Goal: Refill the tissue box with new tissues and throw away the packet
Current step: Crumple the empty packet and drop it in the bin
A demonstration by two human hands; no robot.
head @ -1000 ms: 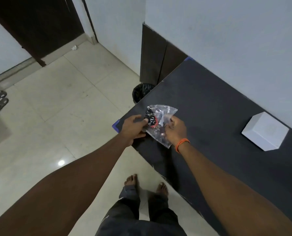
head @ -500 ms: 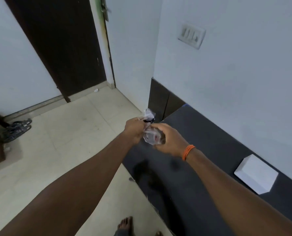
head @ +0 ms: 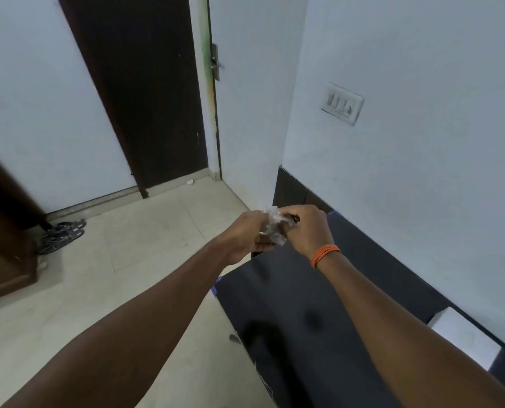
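A crumpled clear plastic packet (head: pixel 275 227) is bunched between both hands, held up above the far end of the dark table (head: pixel 310 328). My left hand (head: pixel 244 235) grips it from the left and my right hand (head: pixel 307 228), with an orange band at the wrist, grips it from the right. Most of the packet is hidden inside the fingers. The white tissue box (head: pixel 466 338) sits on the table at the lower right, partly behind my right forearm.
A dark door (head: pixel 139 92) stands ahead, with pale tiled floor (head: pixel 121 260) to the left of the table. Sandals (head: pixel 61 235) lie by a brown cabinet (head: pixel 1 260) at the left. A switch plate (head: pixel 342 103) is on the right wall.
The packet went from spread out flat over the table to squeezed into a small wad between both hands. The view has tilted up, so the black bin beside the table is out of sight.
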